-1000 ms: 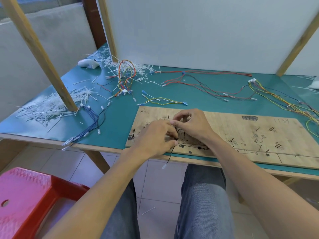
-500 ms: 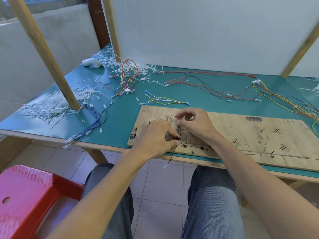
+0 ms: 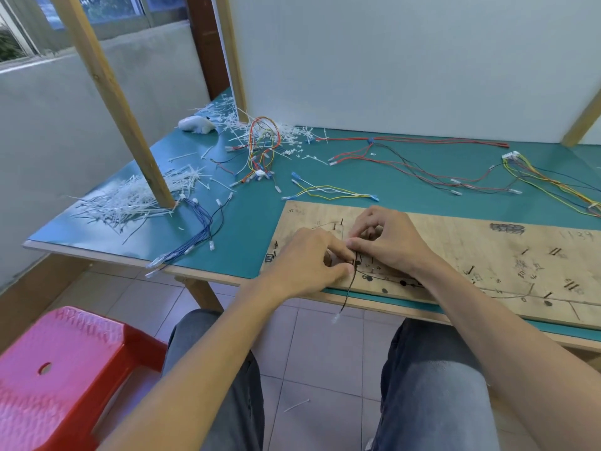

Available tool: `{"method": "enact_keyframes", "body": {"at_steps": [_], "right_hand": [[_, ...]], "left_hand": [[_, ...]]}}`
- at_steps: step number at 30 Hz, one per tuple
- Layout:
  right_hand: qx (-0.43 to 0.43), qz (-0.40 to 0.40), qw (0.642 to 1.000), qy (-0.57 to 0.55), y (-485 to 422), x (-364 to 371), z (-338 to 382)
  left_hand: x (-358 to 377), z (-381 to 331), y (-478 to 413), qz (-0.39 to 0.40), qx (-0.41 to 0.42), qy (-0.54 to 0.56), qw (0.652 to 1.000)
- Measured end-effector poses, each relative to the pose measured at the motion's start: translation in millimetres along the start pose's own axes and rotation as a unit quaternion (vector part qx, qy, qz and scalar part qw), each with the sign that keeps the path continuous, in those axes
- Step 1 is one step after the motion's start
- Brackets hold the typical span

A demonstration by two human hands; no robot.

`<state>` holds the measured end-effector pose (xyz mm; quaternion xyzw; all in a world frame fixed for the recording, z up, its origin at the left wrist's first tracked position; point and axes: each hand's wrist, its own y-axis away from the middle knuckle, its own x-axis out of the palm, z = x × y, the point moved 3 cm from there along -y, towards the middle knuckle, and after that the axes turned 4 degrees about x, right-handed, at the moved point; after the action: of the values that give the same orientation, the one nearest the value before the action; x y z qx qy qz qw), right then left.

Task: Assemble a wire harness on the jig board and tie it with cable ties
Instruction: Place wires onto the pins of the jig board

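A wooden jig board [image 3: 487,252] with nails and drawn routing lines lies on the green table near its front edge. Both hands meet over the board's left part. My left hand [image 3: 309,262] and my right hand [image 3: 387,242] pinch a thin black wire [image 3: 349,288] at the same spot between the nails. The wire's free end with a small white terminal [image 3: 336,318] hangs below the table edge. Part of the wire under my fingers is hidden.
White cable ties [image 3: 130,200] lie heaped around a slanted wooden post [image 3: 130,125] at left. Blue wires [image 3: 195,236], a coloured harness [image 3: 260,151], yellow-white wires [image 3: 325,192], red-black wires [image 3: 422,167] and a multicolour harness [image 3: 546,180] are spread on the table. A red stool [image 3: 65,369] stands at lower left.
Both hands stay on the black wire at the same spot on the board; the fingers shift only slightly. The camera view has tilted a little.
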<state>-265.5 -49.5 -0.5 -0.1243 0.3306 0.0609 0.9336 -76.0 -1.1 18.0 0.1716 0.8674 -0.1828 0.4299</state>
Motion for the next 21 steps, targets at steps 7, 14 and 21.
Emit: {"method": "enact_keyframes", "body": {"at_steps": [7, 14, 21], "right_hand": [[0.001, 0.000, 0.999, -0.038, -4, 1, -5], [0.001, -0.016, 0.999, -0.044, -7, 1, -5], [0.007, -0.024, 0.998, -0.058, -9, 2, -8]], "left_hand": [[-88, 71, 7, -0.236, -0.139, -0.009, 0.962], [-143, 176, 13, -0.268, -0.369, -0.163, 0.875], [-138, 198, 12, -0.218, -0.422, -0.153, 0.867]]}}
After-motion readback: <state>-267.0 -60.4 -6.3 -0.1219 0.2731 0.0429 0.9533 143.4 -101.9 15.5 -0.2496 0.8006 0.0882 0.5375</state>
